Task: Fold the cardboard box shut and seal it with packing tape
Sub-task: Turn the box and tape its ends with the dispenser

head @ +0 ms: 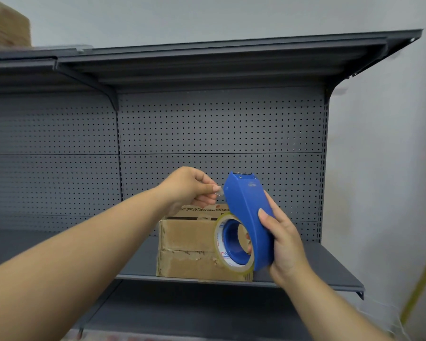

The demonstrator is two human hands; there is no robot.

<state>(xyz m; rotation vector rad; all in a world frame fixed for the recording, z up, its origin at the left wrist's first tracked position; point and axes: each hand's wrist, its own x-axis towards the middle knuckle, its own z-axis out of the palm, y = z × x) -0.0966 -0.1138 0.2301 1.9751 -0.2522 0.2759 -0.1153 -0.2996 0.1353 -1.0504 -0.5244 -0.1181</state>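
A worn brown cardboard box (186, 244) stands on the grey shelf (325, 267), its top flaps lying down and old tape across its front. My right hand (284, 244) grips a blue tape dispenser (246, 217) in front of the box, with a roll of clear packing tape (221, 252) mounted in it. My left hand (194, 187) is above the box, thumb and forefinger pinched on the loose end of the tape (219, 191) at the dispenser's upper edge. The dispenser hides the box's right part.
A grey perforated back panel (219, 129) rises behind the box. An upper shelf (231, 55) overhangs it. Another cardboard box (6, 25) sits on top at the far left. A lower shelf (182, 313) lies beneath. A yellow strip (421, 289) leans at the right wall.
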